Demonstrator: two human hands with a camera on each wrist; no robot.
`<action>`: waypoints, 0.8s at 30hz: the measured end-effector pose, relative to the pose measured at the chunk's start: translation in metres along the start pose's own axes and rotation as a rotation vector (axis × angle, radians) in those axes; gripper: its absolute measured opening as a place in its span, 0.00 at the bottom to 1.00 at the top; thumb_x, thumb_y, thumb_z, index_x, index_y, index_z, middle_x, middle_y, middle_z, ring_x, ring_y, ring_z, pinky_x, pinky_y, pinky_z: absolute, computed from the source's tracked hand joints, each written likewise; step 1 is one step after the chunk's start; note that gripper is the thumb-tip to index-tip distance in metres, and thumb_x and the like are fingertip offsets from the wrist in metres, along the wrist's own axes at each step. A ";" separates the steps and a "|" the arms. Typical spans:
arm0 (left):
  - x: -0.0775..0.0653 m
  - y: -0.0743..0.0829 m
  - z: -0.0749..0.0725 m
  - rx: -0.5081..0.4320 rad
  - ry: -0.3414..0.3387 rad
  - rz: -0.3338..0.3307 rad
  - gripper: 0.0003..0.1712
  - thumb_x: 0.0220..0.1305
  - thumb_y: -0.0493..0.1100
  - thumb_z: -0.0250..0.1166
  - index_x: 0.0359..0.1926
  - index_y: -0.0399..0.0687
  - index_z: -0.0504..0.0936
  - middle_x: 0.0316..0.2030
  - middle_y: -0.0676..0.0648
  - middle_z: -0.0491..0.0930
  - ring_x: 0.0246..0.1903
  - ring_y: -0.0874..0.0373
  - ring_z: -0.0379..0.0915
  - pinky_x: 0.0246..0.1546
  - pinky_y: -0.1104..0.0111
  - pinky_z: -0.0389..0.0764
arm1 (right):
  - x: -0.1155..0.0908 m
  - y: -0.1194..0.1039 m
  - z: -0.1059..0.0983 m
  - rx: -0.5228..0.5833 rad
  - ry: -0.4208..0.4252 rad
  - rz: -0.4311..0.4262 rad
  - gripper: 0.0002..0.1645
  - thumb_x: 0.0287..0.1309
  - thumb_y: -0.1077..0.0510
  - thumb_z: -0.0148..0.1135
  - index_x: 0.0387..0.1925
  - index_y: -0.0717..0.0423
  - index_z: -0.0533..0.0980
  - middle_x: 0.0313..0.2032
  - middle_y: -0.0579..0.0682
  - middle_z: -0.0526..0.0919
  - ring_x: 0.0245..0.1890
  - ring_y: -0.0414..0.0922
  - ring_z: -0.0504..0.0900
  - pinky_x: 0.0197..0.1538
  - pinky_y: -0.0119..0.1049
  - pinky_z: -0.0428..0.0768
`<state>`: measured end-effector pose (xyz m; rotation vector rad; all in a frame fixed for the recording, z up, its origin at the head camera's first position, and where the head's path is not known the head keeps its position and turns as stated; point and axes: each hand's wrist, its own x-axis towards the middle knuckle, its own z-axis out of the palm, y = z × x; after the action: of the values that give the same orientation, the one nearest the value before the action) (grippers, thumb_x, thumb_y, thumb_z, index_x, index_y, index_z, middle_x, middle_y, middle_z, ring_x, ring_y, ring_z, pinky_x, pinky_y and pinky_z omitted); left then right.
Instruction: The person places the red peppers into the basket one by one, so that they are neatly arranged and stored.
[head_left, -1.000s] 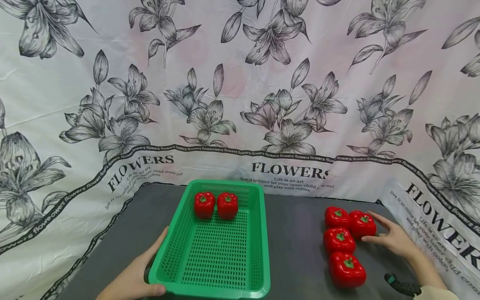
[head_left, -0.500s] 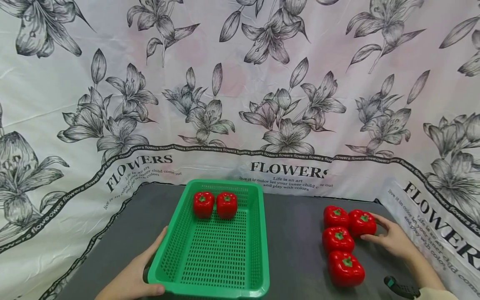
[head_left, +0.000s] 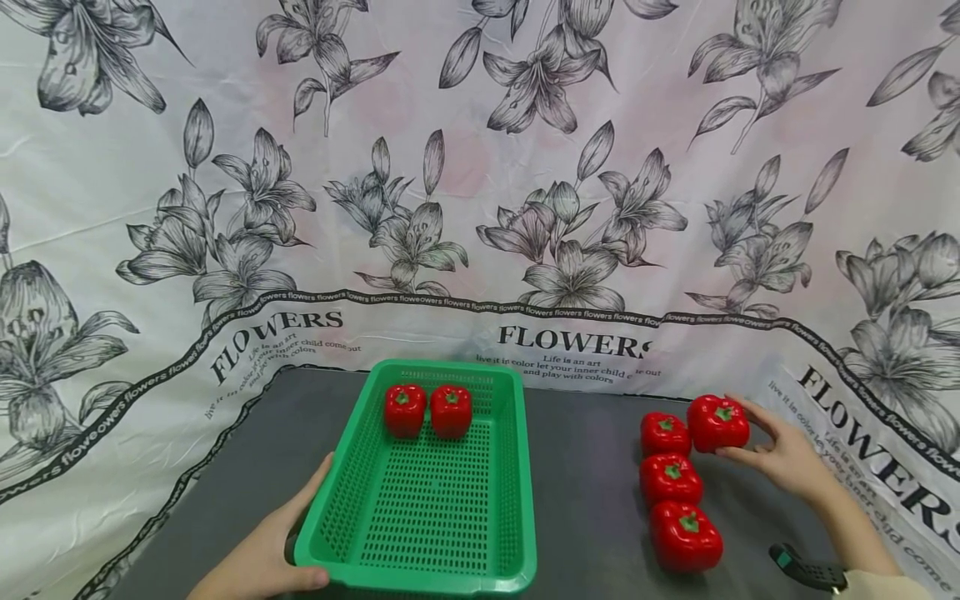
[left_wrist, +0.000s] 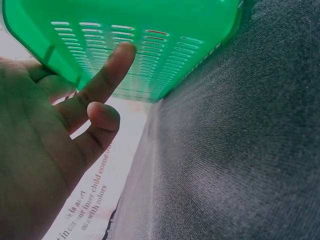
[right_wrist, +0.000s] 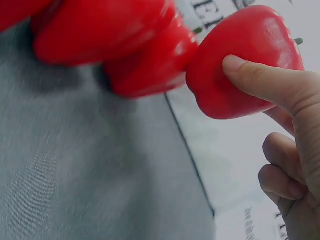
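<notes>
A glossy red bell pepper (head_left: 717,422) with a green stem is pinched in my right hand (head_left: 787,462). The right wrist view shows the thumb pressing this pepper (right_wrist: 245,65), which hangs above the grey surface. To its left, three more red bell peppers (head_left: 671,480) stand in a row. My left hand (head_left: 258,550) rests at the near-left corner of a green perforated basket (head_left: 528,500), its thumb along the front rim. Seen from the left wrist, fairly straight fingers (left_wrist: 117,62) touch the slotted side wall. Two red peppers (head_left: 405,411) sit at the basket's far end.
A grey cloth (head_left: 585,492) covers the table under everything. White curtain fabric (head_left: 450,208) with printed flowers and lettering hangs behind and along both sides. On my right wrist is a black strap (head_left: 806,571).
My right hand has closed on the back-right pepper and raised it up and away from the row. The left hand stays at the basket, which has not moved.
</notes>
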<state>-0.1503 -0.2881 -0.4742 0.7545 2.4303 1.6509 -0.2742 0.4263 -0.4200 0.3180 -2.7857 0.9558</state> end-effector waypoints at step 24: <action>0.000 0.006 0.000 0.008 0.003 -0.021 0.68 0.65 0.49 0.76 0.87 0.67 0.33 0.84 0.38 0.40 0.72 0.68 0.63 0.62 0.73 0.74 | 0.024 -0.058 -0.009 0.049 0.132 -0.060 0.52 0.64 0.50 0.77 0.80 0.57 0.61 0.68 0.72 0.73 0.43 0.21 0.73 0.34 0.34 0.82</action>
<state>-0.1483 -0.2861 -0.4689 0.7258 2.4398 1.6373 -0.2811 0.3834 -0.3733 0.3302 -2.6223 0.9939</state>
